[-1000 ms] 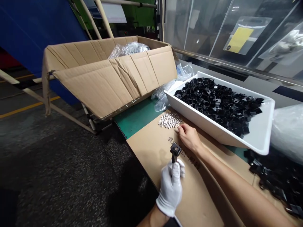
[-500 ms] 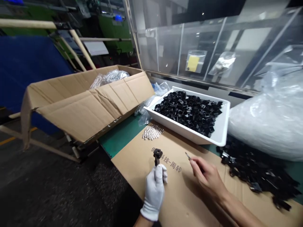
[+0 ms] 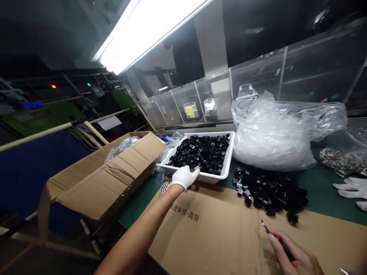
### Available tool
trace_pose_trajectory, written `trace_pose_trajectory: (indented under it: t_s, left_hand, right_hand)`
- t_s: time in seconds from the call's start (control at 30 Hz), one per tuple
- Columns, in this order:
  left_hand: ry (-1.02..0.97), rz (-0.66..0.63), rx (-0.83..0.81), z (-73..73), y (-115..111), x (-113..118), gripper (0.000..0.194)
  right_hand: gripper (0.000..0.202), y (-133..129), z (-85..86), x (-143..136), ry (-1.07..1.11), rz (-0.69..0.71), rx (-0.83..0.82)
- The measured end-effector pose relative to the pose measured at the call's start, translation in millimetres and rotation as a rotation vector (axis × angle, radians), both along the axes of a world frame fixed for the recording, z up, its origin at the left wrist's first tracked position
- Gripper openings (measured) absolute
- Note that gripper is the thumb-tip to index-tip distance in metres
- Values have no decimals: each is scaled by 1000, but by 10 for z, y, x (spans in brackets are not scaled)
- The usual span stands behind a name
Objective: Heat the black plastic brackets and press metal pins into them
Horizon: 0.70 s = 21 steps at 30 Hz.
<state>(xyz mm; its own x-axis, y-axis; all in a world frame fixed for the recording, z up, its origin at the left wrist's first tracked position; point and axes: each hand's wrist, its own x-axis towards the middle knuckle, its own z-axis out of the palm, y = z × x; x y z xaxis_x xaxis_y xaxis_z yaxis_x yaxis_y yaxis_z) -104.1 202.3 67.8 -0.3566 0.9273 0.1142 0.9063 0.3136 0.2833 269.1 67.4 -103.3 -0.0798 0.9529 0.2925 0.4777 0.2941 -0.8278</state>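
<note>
Gloved left hand at the white tray; slim metal tool in the bare right hand.
The step looks like handling black parts at the tray's near edge; whether the left hand grips one, I cannot tell. Silver pieces lie at its 8 o'clock. The right hand pinches the tool, its long axis slanting, tip towards 11 o'clock and the loose black pile; the next move seems to call for a tip clear of that pile.

Left hand is stretched forward, right hand pinching closer in.
</note>
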Motion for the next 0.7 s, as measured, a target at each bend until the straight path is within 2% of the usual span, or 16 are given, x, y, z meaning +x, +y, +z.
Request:
trace_pose_trajectory:
  t_s: [0.13, 0.23, 0.3, 0.37, 0.47, 0.53, 0.6, 0.7]
  left_hand:
    - [83, -14, -16, 68, 86, 24, 17]
    - [85, -11, 50, -47, 18, 114, 16]
    - [53, 4, 117, -225, -107, 193, 22]
    - [2, 52, 190, -468, -286, 258, 28]
    - [-87, 177, 279, -865, -554, 299, 36]
    - [-142, 252, 310, -1079, -648, 297, 48]
    - [-195, 291, 322, -1213, -636, 294, 64]
    - [-269, 288, 324, -1284, -464, 347, 72]
  right_hand:
    - [28, -43, 88, -22, -17, 71, 37]
    - [30, -74, 127, -52, -27, 127, 7]
    - [32, -107, 105, -70, -35, 153, -17]
    - [31, -143, 61, -81, -51, 175, -35]
    - [30, -171, 5, -82, -79, 183, -59]
    - [30, -165, -10, -77, -92, 169, -72]
    - [30, -150, -8, -72, -101, 155, -79]
    - [30, -133, 14, -80, -114, 143, -77]
